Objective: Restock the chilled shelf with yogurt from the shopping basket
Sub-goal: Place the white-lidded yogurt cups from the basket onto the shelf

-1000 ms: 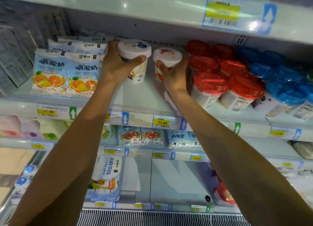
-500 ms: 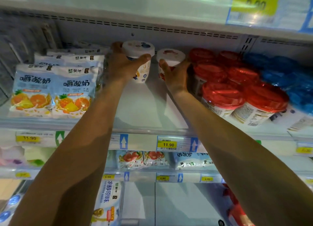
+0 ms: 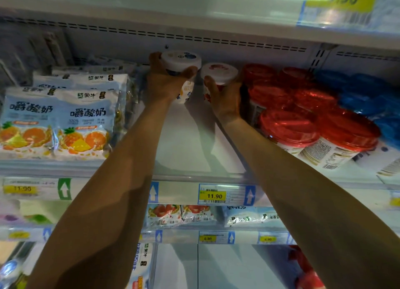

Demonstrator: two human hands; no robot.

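Left hand (image 3: 166,83) is gripping a white-lidded plastic yogurt cup with blue print (image 3: 181,68); right hand (image 3: 225,98) is gripping a white-lidded, red-printed cup (image 3: 218,72), both deep on the white chilled shelf (image 3: 190,150). Cups are likely light, rigid, condensation-slick; sidewall grips below the lid are suiting them.

Left cup (image 3: 181,61): white lid, blue mark | right cup (image 3: 219,71): white lid, red print | 3 o'clock tubs (image 3: 290,126): red lids | 9 o'clock pouches (image 3: 86,124): pale blue, orange-fruit pattern | tags (image 3: 214,196): yellow.
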